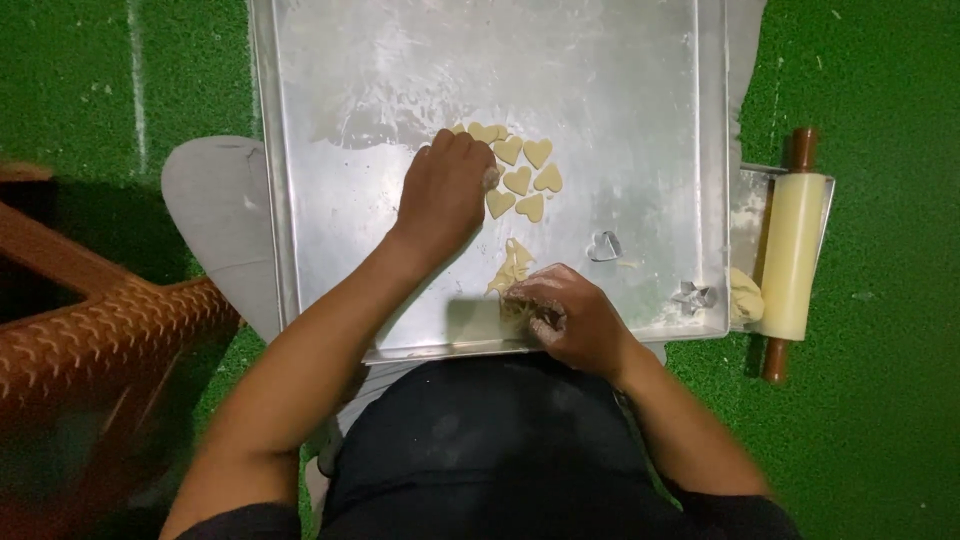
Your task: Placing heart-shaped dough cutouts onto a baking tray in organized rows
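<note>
1. Two bare hands work over a large, flour-dusted metal baking tray (pixel 380 90) that lies on a green, grass-like mat (pixel 880 420).
2. Left hand (pixel 445 190) rests near the middle of the tray, fingers curled together and pressed down at the left edge of a cluster of heart-shaped dough cut-outs (pixel 520 165); whether it pinches one of them cannot be told.
3. Those hearts lie flat, close together, some touching, a little above the tray's centre.
4. Right hand (pixel 570 315) sits by the tray's near edge, its floury fingertips drawn together on a ragged scrap of dough (pixel 512 268) that stretches from the hand up toward the hearts.
5. Just right of that scrap, a heart-shaped metal cutter (pixel 604 245) lies alone on the tray, apart from both hands.
6. Nearer the tray's near right corner stands a second small metal cutter (pixel 694 295); its shape is too small to make out.
7. Beyond the tray's right edge, a cream rolling pin (pixel 790 255) with brown handles lies on a smaller metal tray (pixel 750 185), parallel to the big tray's edge, with a lump of dough (pixel 745 295) just beside its near end.
8. At the left, off the tray, a brown woven-pattern plastic piece (pixel 110 320) shows, blurred.
</note>
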